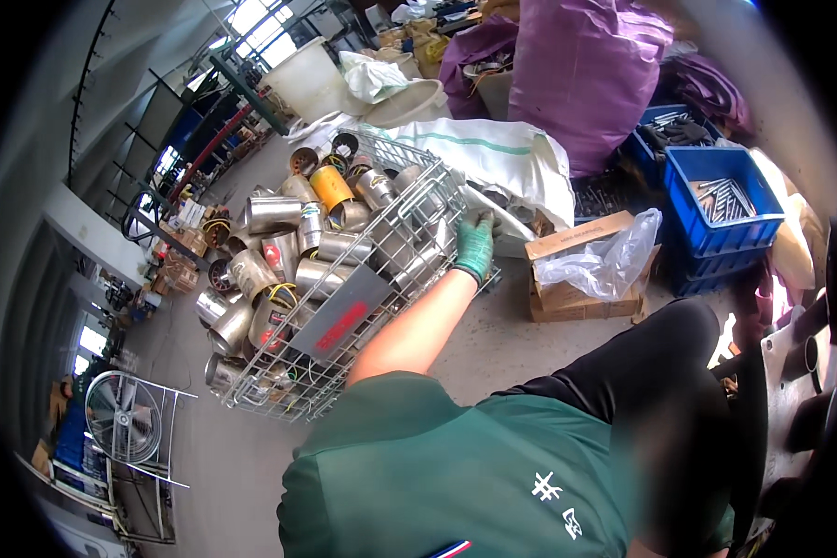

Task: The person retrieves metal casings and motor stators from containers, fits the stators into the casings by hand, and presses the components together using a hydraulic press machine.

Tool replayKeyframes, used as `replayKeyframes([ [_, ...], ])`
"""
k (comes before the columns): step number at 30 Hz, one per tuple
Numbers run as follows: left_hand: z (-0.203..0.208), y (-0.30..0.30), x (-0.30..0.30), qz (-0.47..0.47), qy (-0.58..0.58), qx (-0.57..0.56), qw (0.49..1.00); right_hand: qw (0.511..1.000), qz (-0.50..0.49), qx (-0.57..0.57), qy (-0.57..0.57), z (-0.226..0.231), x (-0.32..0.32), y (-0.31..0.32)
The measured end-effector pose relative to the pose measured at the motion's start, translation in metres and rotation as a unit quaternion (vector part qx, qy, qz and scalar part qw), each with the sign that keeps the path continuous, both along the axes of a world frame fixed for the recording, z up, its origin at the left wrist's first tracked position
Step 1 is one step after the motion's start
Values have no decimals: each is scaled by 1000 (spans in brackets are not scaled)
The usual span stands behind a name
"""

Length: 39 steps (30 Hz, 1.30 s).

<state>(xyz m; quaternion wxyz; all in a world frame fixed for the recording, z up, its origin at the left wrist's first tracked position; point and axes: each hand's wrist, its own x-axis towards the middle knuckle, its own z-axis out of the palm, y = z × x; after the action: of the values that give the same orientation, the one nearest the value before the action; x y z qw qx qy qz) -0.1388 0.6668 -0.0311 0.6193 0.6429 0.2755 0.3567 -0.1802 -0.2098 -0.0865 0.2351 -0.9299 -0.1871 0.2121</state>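
Note:
My left arm stretches out to a wire mesh cage (418,209) heaped with metal cylinders. My left hand (475,245), in a green glove with dark fingertips, is closed at the cage's right-hand rim, beside a white woven sack (530,153). Most of the cylinders are silvery, like the steel one (274,214); one is yellow (331,188). A grey plate (342,314) with red marking hangs on the cage's near side. At the lower right, only a bit of my right hand (722,528) in its green glove shows; its fingers are hidden.
Right of the cage stands an open cardboard box (581,302) with clear plastic (614,260) on it. Stacked blue crates (721,244) hold metal rods. Behind are a large purple sack (577,84) and white tubs (307,79). A floor fan (123,418) stands left.

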Motion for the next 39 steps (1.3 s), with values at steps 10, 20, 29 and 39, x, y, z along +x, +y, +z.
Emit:
replayKeyframes([
  [10, 146, 25, -97, 38, 191, 368, 909, 999, 18, -10, 42, -60, 74, 2],
  [20, 301, 175, -225, 453, 554, 391, 579, 994, -32, -72, 74, -68, 100, -7],
  [29, 291, 268, -226, 502, 475, 203, 694, 984, -109, -64, 127, 7, 73, 48],
  [39, 346, 161, -18, 361, 219, 470, 775, 985, -122, 119, 24, 64, 26, 82],
])
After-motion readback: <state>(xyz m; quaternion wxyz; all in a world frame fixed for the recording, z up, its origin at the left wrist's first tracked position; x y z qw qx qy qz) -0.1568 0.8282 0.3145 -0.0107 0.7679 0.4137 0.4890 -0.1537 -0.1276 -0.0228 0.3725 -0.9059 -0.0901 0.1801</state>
